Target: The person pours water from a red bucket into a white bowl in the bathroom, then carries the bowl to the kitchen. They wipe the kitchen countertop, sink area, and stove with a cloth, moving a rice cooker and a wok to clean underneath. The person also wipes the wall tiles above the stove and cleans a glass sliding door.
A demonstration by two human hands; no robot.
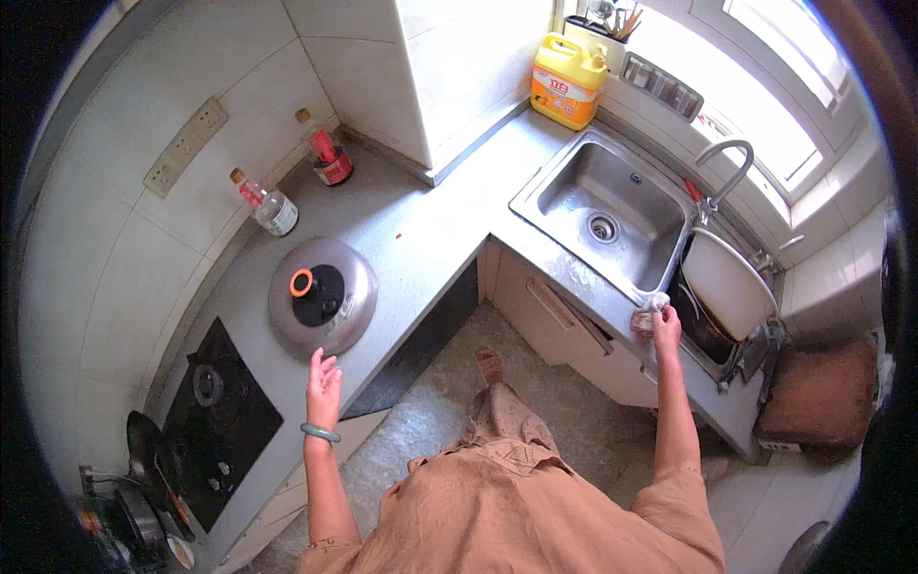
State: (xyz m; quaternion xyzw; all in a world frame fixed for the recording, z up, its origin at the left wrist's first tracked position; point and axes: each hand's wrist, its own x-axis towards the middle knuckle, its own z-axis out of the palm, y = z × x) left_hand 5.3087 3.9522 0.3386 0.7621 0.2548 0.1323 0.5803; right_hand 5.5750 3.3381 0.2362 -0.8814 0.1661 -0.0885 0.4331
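Between the fingers of my right hand [668, 328] is a crumpled, wet-looking cloth [647, 316], held at the near corner of the stainless steel sink [527, 201]. Water droplets wet the counter edge to its left. My left hand [324, 391] wears a bangle and is held with its fingers apart, holding nothing. It is nearest to a large domed metal pan lid [355, 276] with a black and orange knob, on the grey countertop [423, 265]. Whether the fingertips touch the lid's rim, I cannot tell.
A black gas hob [247, 412] lies at left, with a wok [143, 445] beyond it. Two glass bottles [276, 213] [333, 166] stand by the tiled wall. Behind the sink are a yellow detergent jug [566, 82] and a curved faucet [746, 165]. A white basin [724, 280] leans at right.
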